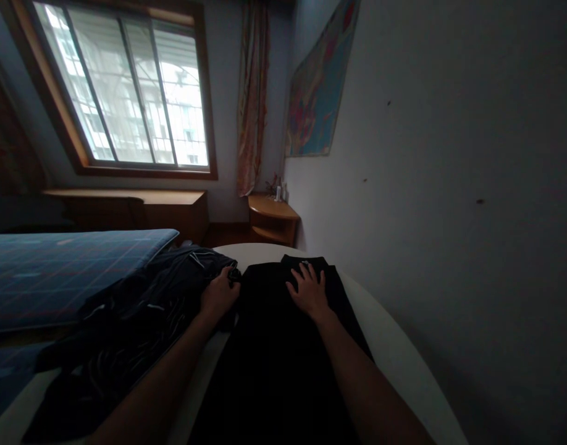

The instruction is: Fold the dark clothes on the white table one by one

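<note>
A black garment, with what looks like a collar at its far end, lies spread over a pale round table. My right hand rests open on it near the collar, fingers spread. At the garment's far left edge, my left hand is closed, with thumb and fingers around a bit of dark fabric. Whether that fabric belongs to the black garment or to the neighbouring pile, I cannot tell. The pile of dark clothes with white piping lies left of my left hand, partly behind my left forearm.
The pale round tabletop curves along the right near a white wall. A blue plaid mattress is at the left. Beyond stand a wooden desk under a window and a corner shelf with small bottles.
</note>
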`<state>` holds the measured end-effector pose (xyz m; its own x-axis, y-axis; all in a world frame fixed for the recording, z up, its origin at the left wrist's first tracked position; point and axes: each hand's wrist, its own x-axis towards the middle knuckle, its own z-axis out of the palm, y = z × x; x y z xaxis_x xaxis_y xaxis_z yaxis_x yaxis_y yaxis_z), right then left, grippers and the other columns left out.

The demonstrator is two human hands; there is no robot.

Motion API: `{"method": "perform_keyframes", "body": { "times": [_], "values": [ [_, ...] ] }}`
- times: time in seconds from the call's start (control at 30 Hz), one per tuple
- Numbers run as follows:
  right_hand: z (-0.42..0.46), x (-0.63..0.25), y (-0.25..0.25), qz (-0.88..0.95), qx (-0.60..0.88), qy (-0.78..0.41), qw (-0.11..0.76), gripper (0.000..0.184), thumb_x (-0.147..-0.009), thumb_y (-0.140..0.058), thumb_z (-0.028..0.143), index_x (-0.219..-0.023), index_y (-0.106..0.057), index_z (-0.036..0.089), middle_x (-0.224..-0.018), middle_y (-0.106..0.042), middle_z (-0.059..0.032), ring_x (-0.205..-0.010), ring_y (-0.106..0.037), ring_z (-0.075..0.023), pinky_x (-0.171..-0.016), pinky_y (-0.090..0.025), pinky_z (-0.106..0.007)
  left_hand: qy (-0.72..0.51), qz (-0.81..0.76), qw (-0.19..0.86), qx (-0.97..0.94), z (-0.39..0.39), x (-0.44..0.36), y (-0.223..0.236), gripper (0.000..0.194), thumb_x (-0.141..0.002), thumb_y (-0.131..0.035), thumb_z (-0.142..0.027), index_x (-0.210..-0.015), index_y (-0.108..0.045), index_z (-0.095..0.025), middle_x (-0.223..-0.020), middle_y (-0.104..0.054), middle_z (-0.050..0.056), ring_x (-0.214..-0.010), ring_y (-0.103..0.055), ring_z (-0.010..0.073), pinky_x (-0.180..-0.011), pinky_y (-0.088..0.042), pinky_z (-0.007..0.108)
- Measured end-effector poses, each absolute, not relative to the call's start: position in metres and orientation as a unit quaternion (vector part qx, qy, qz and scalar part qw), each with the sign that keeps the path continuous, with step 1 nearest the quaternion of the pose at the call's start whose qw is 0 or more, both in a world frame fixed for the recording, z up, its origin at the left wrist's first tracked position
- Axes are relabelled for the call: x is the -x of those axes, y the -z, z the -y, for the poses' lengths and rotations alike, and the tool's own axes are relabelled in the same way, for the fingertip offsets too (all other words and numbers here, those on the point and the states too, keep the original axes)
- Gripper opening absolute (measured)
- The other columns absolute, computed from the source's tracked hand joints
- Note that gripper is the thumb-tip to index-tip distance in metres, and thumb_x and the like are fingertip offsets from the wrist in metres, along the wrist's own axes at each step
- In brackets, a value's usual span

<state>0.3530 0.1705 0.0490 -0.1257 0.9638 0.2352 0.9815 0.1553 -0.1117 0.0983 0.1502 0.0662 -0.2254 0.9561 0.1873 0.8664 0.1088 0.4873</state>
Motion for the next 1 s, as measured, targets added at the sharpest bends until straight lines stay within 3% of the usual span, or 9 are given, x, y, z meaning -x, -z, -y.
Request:
{"method": "perform_keyframes", "body": {
  "times": [0.1,0.23,0.4,0.5,0.67,0.77,0.87,1.0],
  "values": [
    [-0.164,-0.340,-0.052,0.827,0.548,-0.021,0.124,0.060,-0.100,-0.028,0.057,-0.152,-0.035,0.030,-0.164,-0.022,-0.0026,-0.151,-0.008,-0.0247,-0.119,0.000,-0.050,-0.256,-0.729,0.094,-0.628,-0.153,-0.100,-0.064,0.027,-0.090,-0.052,-0.033,-0.110,-0.068,-0.024,-0.110,-0.073,0.008,-0.099,-0.069,0.0246,-0.080,-0.050,0.030],
    [-0.160,-0.334,-0.051,0.859,0.493,-0.113,0.078,0.063,-0.099,-0.026,0.061,-0.154,-0.032,0.030,-0.163,-0.025,-0.0020,-0.151,-0.012,-0.0234,-0.120,-0.004,-0.045,-0.276,-0.722,0.105,-0.625,-0.154,-0.100,-0.063,0.020,-0.085,-0.059,-0.031,-0.100,-0.071,-0.023,-0.111,-0.072,0.009,-0.101,-0.068,0.0252,-0.084,-0.049,0.031],
    [-0.159,-0.336,-0.049,0.854,0.502,-0.123,0.066,0.067,-0.098,-0.024,0.066,-0.154,-0.032,0.029,-0.164,-0.022,-0.0027,-0.151,-0.011,-0.0247,-0.120,-0.003,-0.045,-0.352,-0.743,0.136,-0.553,-0.161,-0.097,-0.065,0.022,-0.089,-0.053,-0.028,-0.104,-0.064,-0.018,-0.094,-0.074,0.011,-0.092,-0.071,0.0266,-0.079,-0.051,0.033],
    [-0.161,-0.331,-0.052,0.846,0.515,-0.123,0.064,0.071,-0.095,-0.029,0.069,-0.153,-0.034,0.027,-0.163,-0.025,-0.0046,-0.151,-0.012,-0.0267,-0.120,-0.004,-0.048,-0.410,-0.741,0.147,-0.511,-0.167,-0.093,-0.068,0.024,-0.091,-0.050,-0.027,-0.109,-0.060,-0.015,-0.098,-0.073,0.012,-0.093,-0.071,0.0247,-0.080,-0.052,0.031],
    [-0.172,-0.302,-0.060,0.804,0.578,-0.106,0.088,0.067,-0.096,-0.028,0.065,-0.142,-0.050,0.021,-0.149,-0.047,-0.0146,-0.139,-0.036,-0.0321,-0.114,-0.022,-0.052,-0.478,-0.720,0.148,-0.480,-0.169,-0.090,-0.068,0.038,-0.089,-0.055,-0.019,-0.125,-0.051,-0.009,-0.112,-0.070,0.015,-0.101,-0.069,0.0215,-0.085,-0.052,0.027],
    [-0.178,-0.283,-0.057,0.802,0.584,-0.087,0.087,0.072,-0.095,-0.028,0.068,-0.149,-0.042,0.021,-0.157,-0.035,-0.0143,-0.146,-0.025,-0.0342,-0.116,-0.015,-0.056,-0.490,-0.706,0.142,-0.490,-0.163,-0.093,-0.067,0.048,-0.089,-0.052,-0.013,-0.137,-0.046,-0.011,-0.117,-0.069,0.015,-0.106,-0.068,0.0222,-0.088,-0.051,0.028],
    [-0.182,-0.271,-0.049,0.814,0.567,-0.103,0.068,0.079,-0.092,-0.028,0.073,-0.155,-0.030,0.026,-0.165,-0.018,-0.0064,-0.151,-0.008,-0.0346,-0.118,-0.004,-0.058,-0.464,-0.705,0.122,-0.522,-0.155,-0.099,-0.070,0.055,-0.091,-0.047,-0.009,-0.145,-0.044,-0.021,-0.116,-0.071,0.013,-0.102,-0.070,0.0245,-0.085,-0.051,0.031],
    [-0.191,-0.264,-0.043,0.795,0.594,-0.114,0.055,0.087,-0.085,-0.035,0.079,-0.156,-0.028,0.029,-0.165,-0.017,-0.0044,-0.149,-0.004,-0.0446,-0.113,-0.003,-0.069,-0.406,-0.718,0.090,-0.558,-0.147,-0.109,-0.072,0.057,-0.094,-0.046,-0.014,-0.149,-0.041,-0.028,-0.113,-0.073,0.012,-0.092,-0.072,0.0271,-0.078,-0.052,0.034]
  ]
}}
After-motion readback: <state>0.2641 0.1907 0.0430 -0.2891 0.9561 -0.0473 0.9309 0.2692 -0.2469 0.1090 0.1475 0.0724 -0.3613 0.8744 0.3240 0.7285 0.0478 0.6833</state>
